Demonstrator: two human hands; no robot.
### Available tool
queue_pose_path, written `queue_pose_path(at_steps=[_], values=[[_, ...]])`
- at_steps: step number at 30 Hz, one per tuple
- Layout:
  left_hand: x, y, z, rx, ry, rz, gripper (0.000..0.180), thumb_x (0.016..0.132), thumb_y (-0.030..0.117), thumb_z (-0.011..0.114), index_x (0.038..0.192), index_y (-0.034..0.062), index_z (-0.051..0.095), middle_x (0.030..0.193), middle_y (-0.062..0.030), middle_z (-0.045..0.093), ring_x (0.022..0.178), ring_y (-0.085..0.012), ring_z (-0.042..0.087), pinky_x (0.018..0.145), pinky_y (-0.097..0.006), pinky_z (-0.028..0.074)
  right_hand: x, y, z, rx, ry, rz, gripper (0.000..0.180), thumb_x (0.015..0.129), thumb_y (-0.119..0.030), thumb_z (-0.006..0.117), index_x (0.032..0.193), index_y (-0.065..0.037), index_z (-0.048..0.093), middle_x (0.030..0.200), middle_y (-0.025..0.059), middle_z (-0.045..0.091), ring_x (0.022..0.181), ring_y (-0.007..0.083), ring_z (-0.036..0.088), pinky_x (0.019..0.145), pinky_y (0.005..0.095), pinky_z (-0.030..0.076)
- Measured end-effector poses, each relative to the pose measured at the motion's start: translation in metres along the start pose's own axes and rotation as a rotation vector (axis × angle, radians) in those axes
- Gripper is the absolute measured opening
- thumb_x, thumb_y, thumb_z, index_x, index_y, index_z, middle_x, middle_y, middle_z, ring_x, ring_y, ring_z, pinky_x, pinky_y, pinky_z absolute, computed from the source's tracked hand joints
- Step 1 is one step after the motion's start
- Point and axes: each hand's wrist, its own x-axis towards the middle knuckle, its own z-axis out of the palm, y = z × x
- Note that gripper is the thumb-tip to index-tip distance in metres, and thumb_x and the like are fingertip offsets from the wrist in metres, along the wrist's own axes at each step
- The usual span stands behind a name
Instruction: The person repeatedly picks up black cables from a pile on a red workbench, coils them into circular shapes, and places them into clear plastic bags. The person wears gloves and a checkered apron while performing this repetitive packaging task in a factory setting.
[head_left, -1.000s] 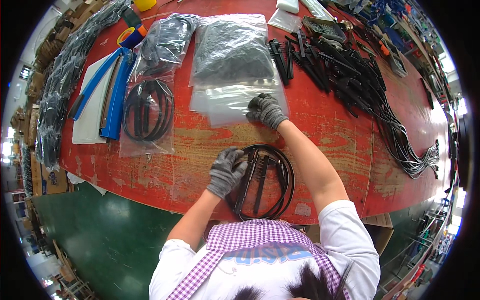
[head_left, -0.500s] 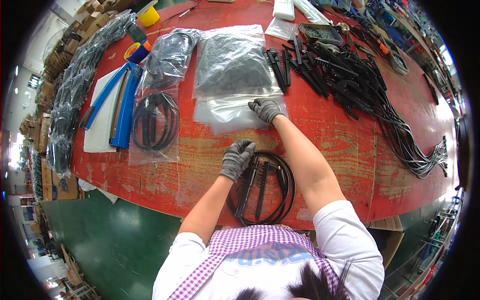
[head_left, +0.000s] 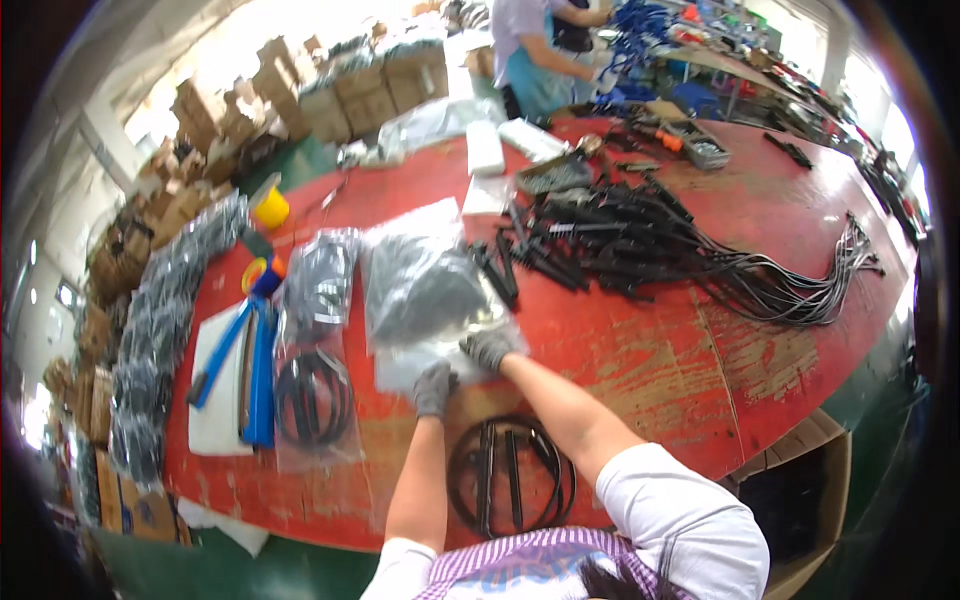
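Both my hands wear grey gloves and are at the near edge of a stack of clear plastic bags (head_left: pixel 398 370). My right hand (head_left: pixel 488 350) is closed on the bag's near right part, fingers curled. My left hand (head_left: pixel 435 390) is at the near edge, its fingers drawn together on the plastic; the exact grip is slightly blurred. Farther up the stack lies a larger clear bag with dark contents (head_left: pixel 425 280). Close to my body, below the hands, a coiled black cable (head_left: pixel 565 480) rings two black bar-like pieces (head_left: pixel 513 480).
Left of the bags lie a filled bag with a coiled cable (head_left: pixel 315 400) and a blue bag sealer (head_left: pixel 258 385). Black parts (head_left: pixel 620 235) with long cables heap at the right. Packed bags (head_left: pixel 155 340) line the left edge. A co-worker (head_left: pixel 540 60) stands beyond the table.
The view has tilted up, showing more of the far room. My left hand has moved from beside the coil to the bags' near edge. My right hand stays on the bags.
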Motion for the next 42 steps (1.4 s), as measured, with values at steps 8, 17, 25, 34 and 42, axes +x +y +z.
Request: queue_pose_path(at_steps=[8, 17, 25, 34, 42], values=[[-0.023, -0.032, -0.004, -0.244, 0.057, -0.098, 0.007, 0.08, 0.012, 0.061, 0.077, 0.0058, 0.06, 0.063, -0.0059, 0.061, 0.049, -0.0184, 0.058, 0.043, -0.031, 0.049, 0.028, 0.039, 0.046, 0.221, 0.075, 0.098, 0.046, 0.088, -0.044, 0.033, 0.105, -0.011, 0.06, 0.107, 0.0159, 0.059, 0.101, 0.0313, 0.055, 0.088, 0.0413, 0.041], [-0.09, 0.01, -0.038, 0.659, 0.293, 0.426, 0.013, 0.079, 0.02, 0.058, 0.078, 0.0081, 0.063, 0.09, -0.0083, 0.061, 0.08, -0.0185, 0.053, 0.071, -0.032, 0.043, 0.025, 0.035, 0.037, 0.34, 0.089, 0.217, 0.049, 0.089, -0.042, 0.03, 0.108, -0.006, 0.058, 0.11, 0.0173, 0.057, 0.103, 0.033, 0.054, 0.089, 0.0419, 0.039], [-0.091, 0.074, 0.069, 1.491, 0.025, 1.173, 0.016, 0.074, 0.029, 0.059, 0.076, 0.0156, 0.067, 0.12, -0.0114, 0.053, 0.123, -0.0382, 0.03, 0.103, -0.052, 0.015, 0.018, 0.033, 0.036, 0.191, 0.047, 0.074, 0.046, 0.09, -0.038, 0.03, 0.106, -0.007, 0.06, 0.108, 0.0166, 0.059, 0.101, 0.0312, 0.056, 0.087, 0.0395, 0.042], [-0.044, 0.074, 0.02, 1.908, -0.246, 0.934, 0.015, 0.076, 0.019, 0.053, 0.086, 0.0149, 0.063, 0.11, -0.0072, 0.057, 0.097, -0.0256, 0.055, 0.079, -0.044, 0.045, -0.012, 0.022, 0.005, 0.376, -0.099, 0.179, 0.056, 0.088, -0.047, 0.03, 0.117, -0.005, 0.054, 0.121, 0.0168, 0.052, 0.112, 0.0315, 0.05, 0.096, 0.0413, 0.035], [-0.065, 0.076, 0.006, 1.739, -0.205, 0.817, 0.016, 0.074, 0.012, 0.053, 0.082, 0.0172, 0.066, 0.092, -0.0079, 0.06, 0.087, -0.028, 0.056, 0.076, -0.039, 0.047, -0.002, 0.021, 0.011, 0.353, -0.127, 0.162, 0.055, 0.089, -0.044, 0.028, 0.117, -0.004, 0.054, 0.124, 0.0156, 0.049, 0.115, 0.0304, 0.047, 0.099, 0.0386, 0.033]])
